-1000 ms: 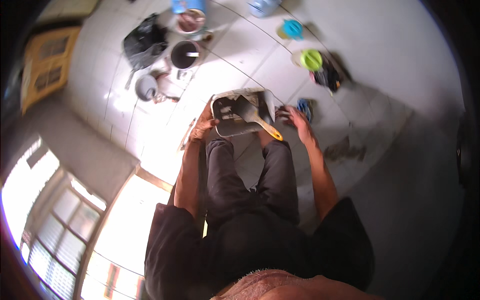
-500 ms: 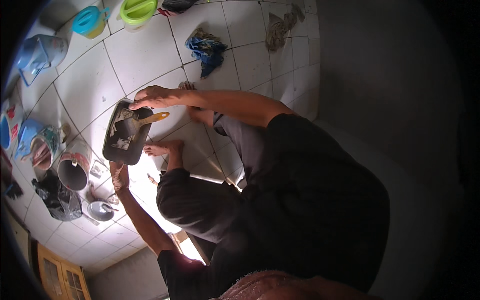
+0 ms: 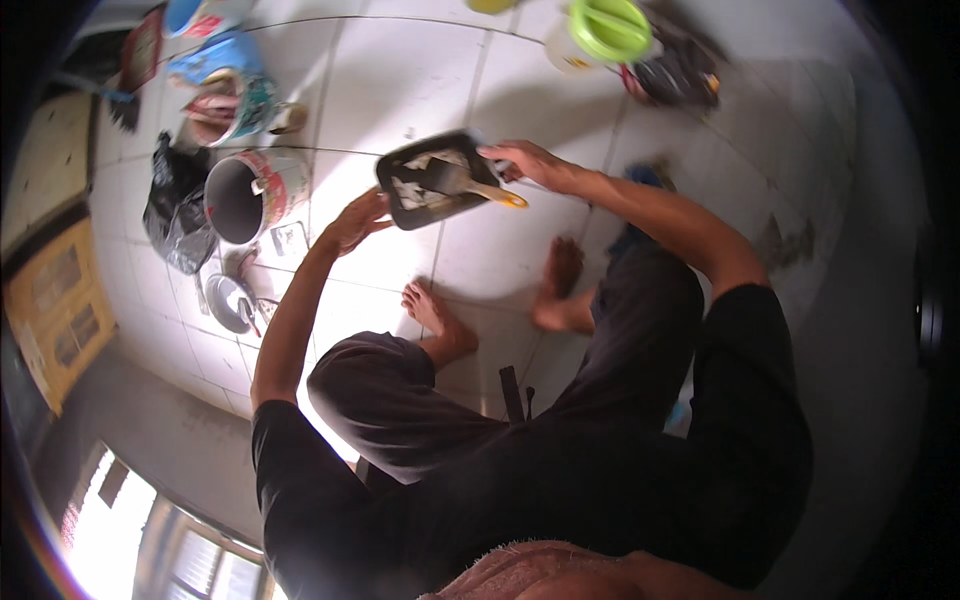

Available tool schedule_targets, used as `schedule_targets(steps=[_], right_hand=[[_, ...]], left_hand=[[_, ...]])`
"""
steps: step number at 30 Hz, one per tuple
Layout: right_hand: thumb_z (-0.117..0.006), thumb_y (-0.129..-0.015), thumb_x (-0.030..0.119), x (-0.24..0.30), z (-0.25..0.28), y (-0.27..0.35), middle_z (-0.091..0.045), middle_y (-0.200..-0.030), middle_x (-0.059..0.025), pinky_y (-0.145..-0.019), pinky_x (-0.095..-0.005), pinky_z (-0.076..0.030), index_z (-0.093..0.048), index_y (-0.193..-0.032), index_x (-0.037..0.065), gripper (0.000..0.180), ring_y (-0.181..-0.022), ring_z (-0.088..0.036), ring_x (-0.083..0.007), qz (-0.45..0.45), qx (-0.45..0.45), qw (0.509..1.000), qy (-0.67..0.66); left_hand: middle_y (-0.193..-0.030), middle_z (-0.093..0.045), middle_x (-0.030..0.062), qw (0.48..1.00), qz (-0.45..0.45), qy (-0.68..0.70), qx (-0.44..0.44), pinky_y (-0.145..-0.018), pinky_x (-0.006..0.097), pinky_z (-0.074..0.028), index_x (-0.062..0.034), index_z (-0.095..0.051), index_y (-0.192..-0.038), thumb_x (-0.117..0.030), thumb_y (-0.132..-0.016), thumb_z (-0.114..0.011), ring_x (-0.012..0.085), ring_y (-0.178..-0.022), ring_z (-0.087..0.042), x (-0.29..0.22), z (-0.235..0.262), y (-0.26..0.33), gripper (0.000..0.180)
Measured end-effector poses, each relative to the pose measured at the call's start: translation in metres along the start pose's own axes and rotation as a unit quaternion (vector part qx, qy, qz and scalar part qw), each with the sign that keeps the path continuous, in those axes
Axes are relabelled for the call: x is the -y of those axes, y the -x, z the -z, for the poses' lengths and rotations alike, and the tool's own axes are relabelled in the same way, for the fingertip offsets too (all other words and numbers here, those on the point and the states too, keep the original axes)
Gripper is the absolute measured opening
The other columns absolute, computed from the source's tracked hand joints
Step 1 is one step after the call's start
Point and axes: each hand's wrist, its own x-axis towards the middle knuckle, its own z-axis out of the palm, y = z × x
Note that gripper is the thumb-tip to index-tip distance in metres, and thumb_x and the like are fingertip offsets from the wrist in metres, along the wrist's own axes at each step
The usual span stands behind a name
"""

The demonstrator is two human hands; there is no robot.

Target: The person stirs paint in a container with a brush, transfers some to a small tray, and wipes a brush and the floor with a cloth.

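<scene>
The tray (image 3: pixel 432 210) is held up over the tiled floor, ahead of the person's bare feet, with one hand at either end, which probably keeps it level while the loose things inside weigh on it. The left hand (image 3: pixel 357 221) grips the left end, its fingers reaching in toward the tray's wall; how far they run beneath is hard to make out, since the tray hides them and the picture is a little blurred there. The right hand (image 3: pixel 532 163) is closed on the upper right corner, fingertips at the rim. A scraper (image 3: pixel 462 182) lies in the tray, its blade by the pale paste (image 3: pixel 410 190) and its yellow-ended handle sticking out over the near right edge; resting it so seems to leave both hands free for the tray and the handle clean. Off to the left stand a bucket (image 3: pixel 283 185), tipped-looking in this bent view, a black bag (image 3: pixel 180 205) just beside it and a small pan (image 3: pixel 230 302) nearer the person. A green-lidded tub (image 3: pixel 608 28) stands beyond the right hand, near a dark bag (image 3: pixel 675 75), while a blue cloth (image 3: pixel 628 238) lies partly hidden under the right forearm.
</scene>
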Motion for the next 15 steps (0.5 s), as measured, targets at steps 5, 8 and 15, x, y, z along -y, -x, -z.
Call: schedule_targets(steps=[5,8,15], right_hand=[[-0.057,-0.087,0.054,0.007,0.003,-0.003,-0.056,-0.11,-0.0106,-0.087,-0.0309,-0.044,-0.058,-0.117,-0.004,0.065,-0.094,-0.054,-0.017,0.047,0.022,0.999,-0.004],[-0.058,-0.084,0.058,-0.004,0.005,-0.031,-0.055,-0.112,-0.0123,-0.088,-0.0314,-0.045,-0.056,-0.122,-0.003,0.072,-0.096,-0.055,-0.0187,0.072,0.004,0.997,0.04],[-0.058,-0.082,0.062,-0.005,0.006,-0.047,-0.048,-0.136,-0.0193,-0.094,-0.0366,-0.045,-0.045,-0.136,-0.005,0.087,-0.106,-0.056,-0.0289,0.065,-0.051,0.992,0.097]], left_hand=[[-0.141,-0.047,0.0136,0.999,-0.018,-0.035,-0.012,-0.106,0.047,-0.041,-0.0064,-0.037,-0.144,-0.049,-0.094,-0.056,0.0285,-0.128,-0.047,0.011,0.02,-0.024,0.069],[-0.132,-0.054,0.0141,0.993,-0.059,-0.053,-0.092,-0.097,0.046,-0.049,-0.0022,-0.045,-0.137,-0.049,-0.092,-0.058,0.0301,-0.119,-0.055,0.025,0.03,-0.03,0.066],[-0.112,-0.064,0.0162,0.98,-0.087,-0.06,-0.172,-0.086,0.04,-0.054,-0.0005,-0.052,-0.128,-0.037,-0.096,-0.052,0.0286,-0.101,-0.064,0.029,0.04,-0.006,0.048]])
